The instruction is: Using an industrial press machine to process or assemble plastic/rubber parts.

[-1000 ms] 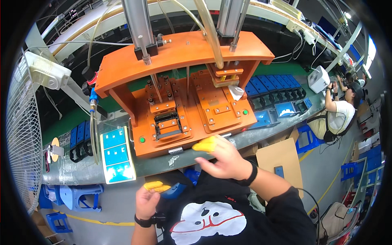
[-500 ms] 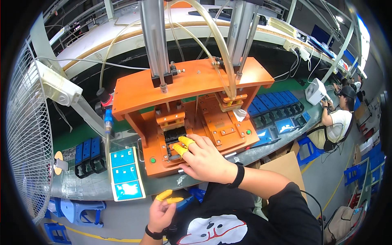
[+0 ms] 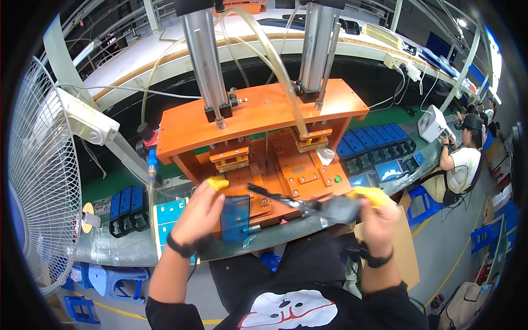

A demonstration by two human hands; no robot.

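Note:
In front of the orange press, my left hand has its yellow-covered fingers closed at the edge of a translucent blue panel. The panel looks upright and is smeared by motion. My right hand, also with yellow finger covers, grips a black plastic frame. A long thin arm of the frame reaches left across the front of the press, blurred. The press's left fixture stands under a raised clamp head, with part of it behind the panel and the frame.
A sheet of blue labels lies left of the press. Black frames with blue panels stand at left and right. A fan stands far left. A co-worker sits at the right.
My right hand has left the left fixture and moved right, carrying a black frame. My left hand has risen from below the bench edge and now holds a blue panel. The fixture's clamp head shows bare.

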